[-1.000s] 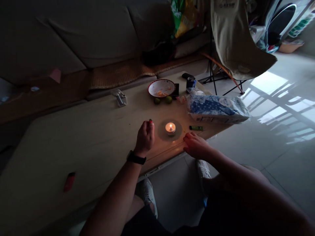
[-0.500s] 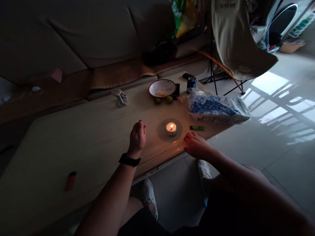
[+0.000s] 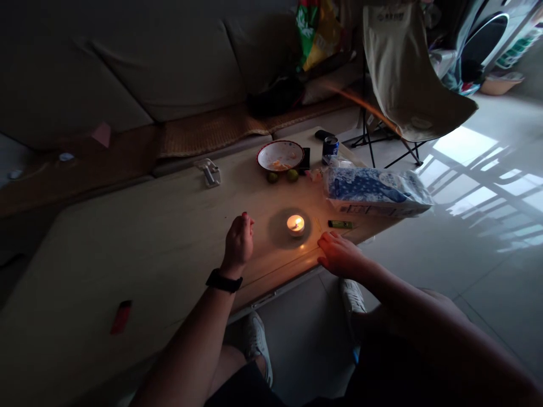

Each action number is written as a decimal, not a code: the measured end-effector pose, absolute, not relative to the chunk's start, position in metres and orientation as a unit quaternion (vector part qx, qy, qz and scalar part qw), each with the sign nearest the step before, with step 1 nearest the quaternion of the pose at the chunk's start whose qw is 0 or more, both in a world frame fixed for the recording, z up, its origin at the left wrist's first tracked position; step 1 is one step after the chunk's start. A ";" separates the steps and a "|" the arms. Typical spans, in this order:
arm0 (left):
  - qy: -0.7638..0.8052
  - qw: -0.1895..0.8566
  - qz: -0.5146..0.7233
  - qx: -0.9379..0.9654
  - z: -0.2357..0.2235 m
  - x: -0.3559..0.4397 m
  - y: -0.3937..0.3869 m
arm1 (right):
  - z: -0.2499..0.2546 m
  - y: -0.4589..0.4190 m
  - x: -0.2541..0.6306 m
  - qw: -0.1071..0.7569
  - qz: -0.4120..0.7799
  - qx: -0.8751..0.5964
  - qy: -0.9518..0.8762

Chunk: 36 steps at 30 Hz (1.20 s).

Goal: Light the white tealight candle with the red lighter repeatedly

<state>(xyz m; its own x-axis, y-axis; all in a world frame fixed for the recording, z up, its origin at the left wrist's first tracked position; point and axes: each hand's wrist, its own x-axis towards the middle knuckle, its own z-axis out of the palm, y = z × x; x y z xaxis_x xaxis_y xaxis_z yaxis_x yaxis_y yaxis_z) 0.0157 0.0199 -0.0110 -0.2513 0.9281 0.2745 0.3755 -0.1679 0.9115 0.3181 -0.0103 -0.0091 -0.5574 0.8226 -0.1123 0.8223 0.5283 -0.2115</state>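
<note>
Two bare hands are working over a long cream folding bench, and the room's pretty dim. The left hand is curled up loosely, knuckles up, with a black wristband on the wrist. There's a tiny reddish bit at the fingertips, but I can't tell if it's something held or just a nail. The right hand sits at the bench's front edge, fingers loosely spread, and isn't gripping anything I can see.

Between them, a lit tea light sits on a round dark patch, which could be a mat or a shadow, can't tell. A green lighter lies just past the right hand, and a red lighter lies well off to the left.

Further up the bench there's a white bowl with orange scraps, two limes beside it, a blue drink can, a big blue-and-white plastic pack and a metal latch.

Below the bench edge, white sneakers rest on a glossy tile floor that's reflecting window light. Past the bench there's a dark sofa with a woven mat along its seat, a beige folding chair, and a washing machine in the far corner.
</note>
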 end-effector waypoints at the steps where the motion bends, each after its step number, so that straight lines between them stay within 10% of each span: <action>1: 0.588 0.269 0.532 0.547 -0.011 0.016 0.020 | -0.010 -0.010 0.318 0.002 0.122 -0.471 -0.874; 21: 0.591 0.331 0.530 0.510 -0.011 0.018 0.018 | -0.008 -0.011 0.318 0.014 0.142 -0.468 -0.872; 36: 0.569 0.013 0.308 0.762 0.011 0.054 0.008 | -0.010 -0.009 0.319 0.008 0.145 -0.470 -0.871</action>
